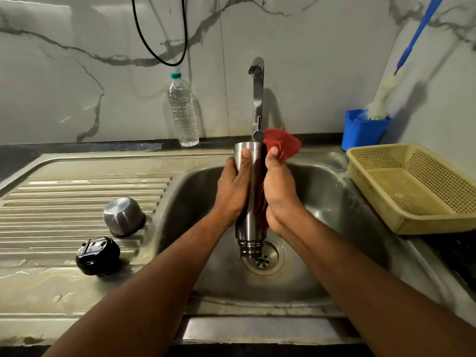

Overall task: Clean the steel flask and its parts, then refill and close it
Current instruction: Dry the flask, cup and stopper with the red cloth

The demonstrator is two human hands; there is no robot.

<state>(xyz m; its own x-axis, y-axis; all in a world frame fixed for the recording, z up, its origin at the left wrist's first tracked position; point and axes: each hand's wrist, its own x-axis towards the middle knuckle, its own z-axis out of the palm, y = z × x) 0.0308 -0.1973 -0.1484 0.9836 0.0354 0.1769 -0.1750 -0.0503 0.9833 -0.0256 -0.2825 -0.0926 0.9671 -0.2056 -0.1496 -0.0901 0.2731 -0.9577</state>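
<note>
I hold the steel flask [253,199] upside down over the sink basin [324,191], its threaded mouth pointing at the drain [265,258]. My left hand [233,188] grips the flask's body from the left, thumb near its base. My right hand [279,191] holds a red cloth [282,143] against the flask's right side. The steel cup lid [123,216] lies upside down on the ribbed drainboard [64,202]. In front of it sits the black stopper [98,256].
The tap [257,99] stands behind the flask; no water is seen running. A plastic water bottle [183,112] stands at the wall. A blue holder [363,130] with a bottle brush [381,99] and a yellow basket [412,186] sit to the right.
</note>
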